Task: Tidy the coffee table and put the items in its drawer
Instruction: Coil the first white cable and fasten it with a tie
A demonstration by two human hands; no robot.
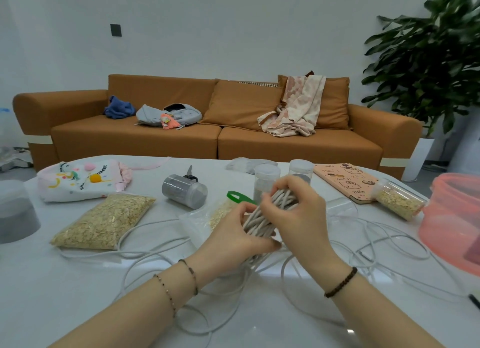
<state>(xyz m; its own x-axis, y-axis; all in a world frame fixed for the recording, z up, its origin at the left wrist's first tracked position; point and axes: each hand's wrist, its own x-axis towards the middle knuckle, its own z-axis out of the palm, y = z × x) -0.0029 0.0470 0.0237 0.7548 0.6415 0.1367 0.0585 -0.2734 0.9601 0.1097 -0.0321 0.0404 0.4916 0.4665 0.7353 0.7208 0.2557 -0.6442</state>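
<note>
left hand (233, 234): curled round the cord bundle (259, 224) at its lower end
right hand (296, 212): fingers wrapped over its top
loose cord (284, 267): sprawls on the tabletop (65, 295) around both hands
hidden: jar (265, 177) behind right hand, mostly blocked tbh

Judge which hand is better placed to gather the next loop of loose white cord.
Probably the right hand: loose white cord loops lie just beside its wrist, while the left hand grips the coiled cord bundle at its base.
</note>
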